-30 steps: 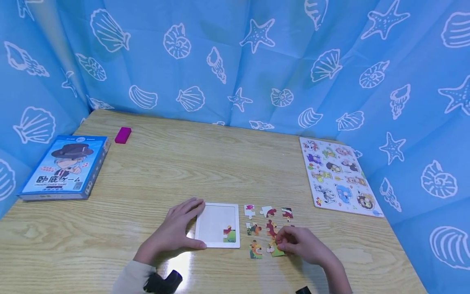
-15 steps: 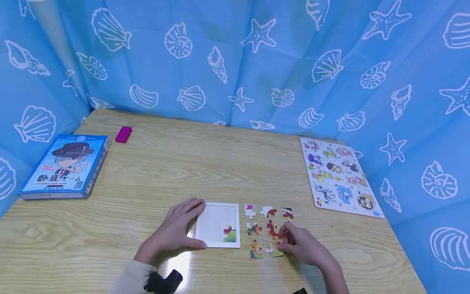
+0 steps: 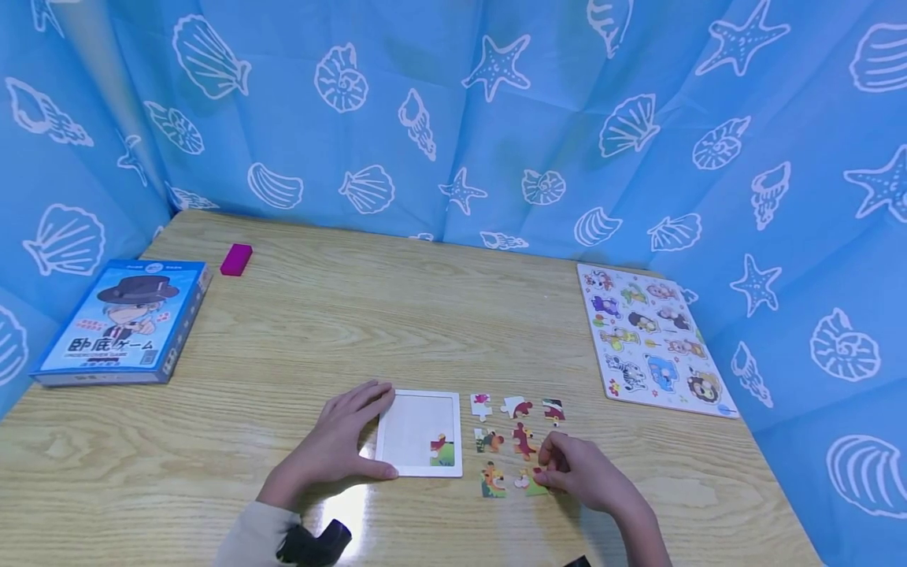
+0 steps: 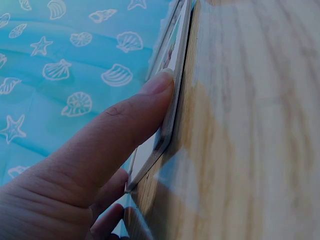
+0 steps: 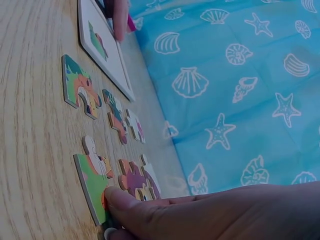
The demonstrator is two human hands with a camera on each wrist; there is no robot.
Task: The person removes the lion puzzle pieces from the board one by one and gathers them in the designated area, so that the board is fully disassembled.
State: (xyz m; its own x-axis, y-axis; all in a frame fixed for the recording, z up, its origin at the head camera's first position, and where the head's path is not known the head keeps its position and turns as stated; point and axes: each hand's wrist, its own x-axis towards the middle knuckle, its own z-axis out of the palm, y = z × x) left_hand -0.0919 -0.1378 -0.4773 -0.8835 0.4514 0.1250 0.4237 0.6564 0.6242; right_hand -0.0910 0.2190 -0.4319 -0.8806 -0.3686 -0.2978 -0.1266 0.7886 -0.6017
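In the head view my left hand (image 3: 333,441) holds the left side of a square white puzzle tray (image 3: 457,429), thumb at the near corner and forefinger at the far one. The left wrist view has the thumb (image 4: 130,115) lying against the tray's edge. One jigsaw piece (image 3: 443,453) sits in its lower right corner. My right hand (image 3: 588,472) grips the right edge of a green piece with a white knob (image 5: 92,180), thumb on its face; the fingertips beneath are mostly hidden. The piece lies at or just above the table; I cannot tell which.
Several loose jigsaw pieces (image 3: 494,480) lie in rows between tray and right hand. An animal puzzle board (image 3: 655,342) stands at the right, a blue game box (image 3: 127,323) at the left, with a magenta block (image 3: 236,259) behind it. A blue shell-print curtain (image 3: 425,118) borders the table.
Over the last second my right fingers have shifted slightly on the green piece, which has barely moved. The left hand and the tray stay put.
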